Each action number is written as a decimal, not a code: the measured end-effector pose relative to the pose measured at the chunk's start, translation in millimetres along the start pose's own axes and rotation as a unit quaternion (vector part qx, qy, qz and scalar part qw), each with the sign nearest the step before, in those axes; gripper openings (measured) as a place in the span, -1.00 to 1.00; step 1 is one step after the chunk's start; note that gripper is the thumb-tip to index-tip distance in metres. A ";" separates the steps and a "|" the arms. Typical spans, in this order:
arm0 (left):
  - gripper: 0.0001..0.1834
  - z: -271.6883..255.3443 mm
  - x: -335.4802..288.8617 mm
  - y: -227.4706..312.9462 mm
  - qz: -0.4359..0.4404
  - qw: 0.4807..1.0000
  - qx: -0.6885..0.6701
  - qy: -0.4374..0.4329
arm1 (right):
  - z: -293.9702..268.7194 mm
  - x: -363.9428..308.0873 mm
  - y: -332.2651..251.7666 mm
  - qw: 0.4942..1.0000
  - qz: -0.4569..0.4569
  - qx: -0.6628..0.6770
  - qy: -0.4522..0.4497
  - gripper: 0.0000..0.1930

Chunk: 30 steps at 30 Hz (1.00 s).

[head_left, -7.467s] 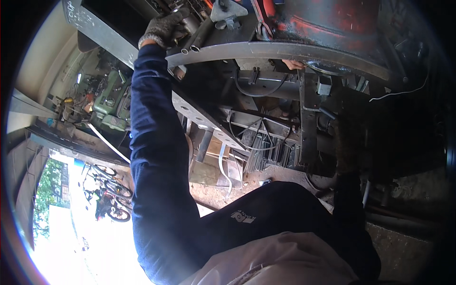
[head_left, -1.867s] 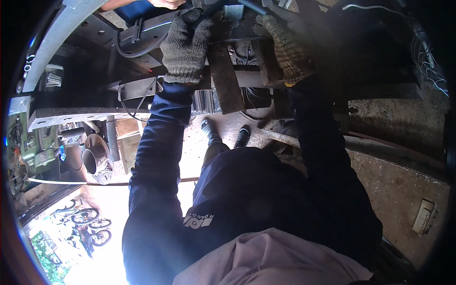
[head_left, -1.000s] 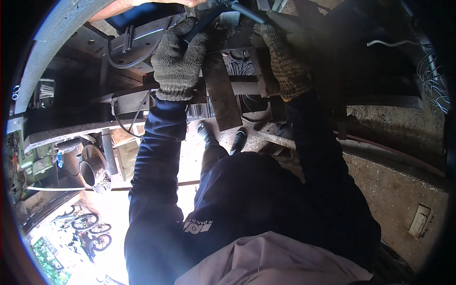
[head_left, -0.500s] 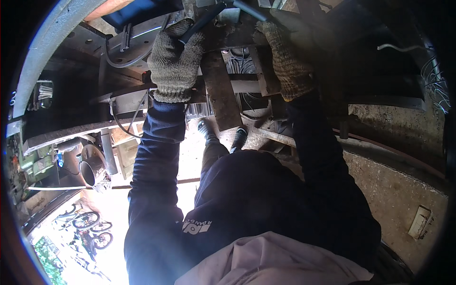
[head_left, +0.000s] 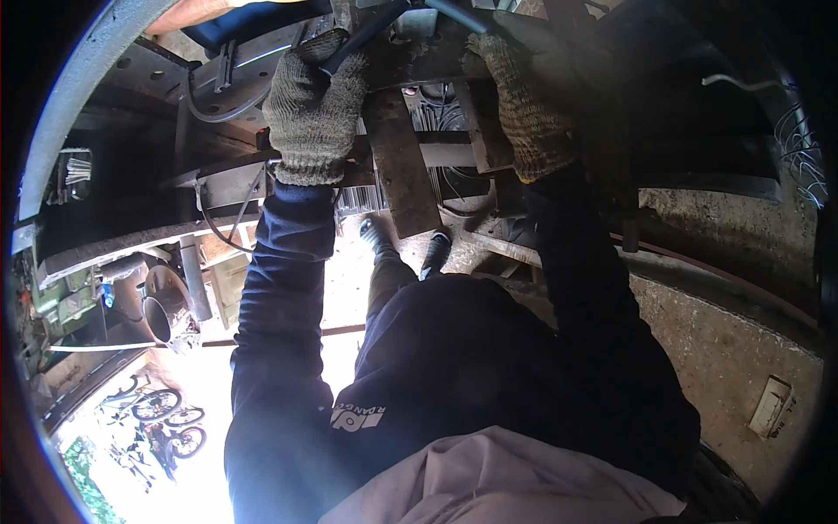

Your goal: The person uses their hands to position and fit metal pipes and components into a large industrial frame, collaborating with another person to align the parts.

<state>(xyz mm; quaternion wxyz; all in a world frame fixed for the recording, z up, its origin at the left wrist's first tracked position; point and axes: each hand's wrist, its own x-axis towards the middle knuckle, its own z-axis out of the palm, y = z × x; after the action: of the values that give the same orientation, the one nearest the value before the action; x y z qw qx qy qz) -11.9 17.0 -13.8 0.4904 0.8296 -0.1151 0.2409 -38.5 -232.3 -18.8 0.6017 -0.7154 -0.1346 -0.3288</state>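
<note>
Both my hands wear grey-brown knitted gloves and are up at the far side, over a dark metal frame. My left hand (head_left: pixel 316 109) is closed round a dark grey rod (head_left: pixel 371 33) that slants up to the right. My right hand (head_left: pixel 524 105) is closed on another dark grey length of rod (head_left: pixel 456 15), which slants up to the left. The two lengths come toward each other near the top edge, where their meeting point is cut off. I cannot tell whether they are one bent piece. Between my hands, below the rods, lies a rusty flat metal plate (head_left: pixel 403 166).
Another person's bare forearm (head_left: pixel 196 12) reaches in at the top left. A thin cable (head_left: pixel 205 113) loops left of my left glove. A large pipe (head_left: pixel 166 316) stands at the left, bicycles (head_left: pixel 166 410) lower left. A concrete wall (head_left: pixel 724 349) runs along the right.
My gloves and the rods have shifted slightly up and left in the picture, much as the frame has. Both hands keep their grip.
</note>
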 end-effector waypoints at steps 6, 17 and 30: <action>-0.66 -1.2 1.2 1.4 0.025 0.999 -0.022 0.001 | -2.0 3.5 -7.7 0.999 0.017 0.020 -0.031 -0.68; -0.64 0.8 0.8 -7.3 0.012 0.999 -0.053 0.003 | -4.4 8.6 -20.1 0.999 0.030 0.014 -0.037 -0.73; -0.54 2.7 2.6 -7.2 -0.005 0.996 -0.084 0.016 | -5.9 0.4 -9.0 0.996 0.053 -0.019 -0.067 -0.75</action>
<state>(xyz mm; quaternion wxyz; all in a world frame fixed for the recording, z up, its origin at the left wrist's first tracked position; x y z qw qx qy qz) -5.8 18.3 -19.0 0.5610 0.7823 -0.1227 0.2414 -45.3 -235.7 -11.2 0.5939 -0.7533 -0.1307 -0.2504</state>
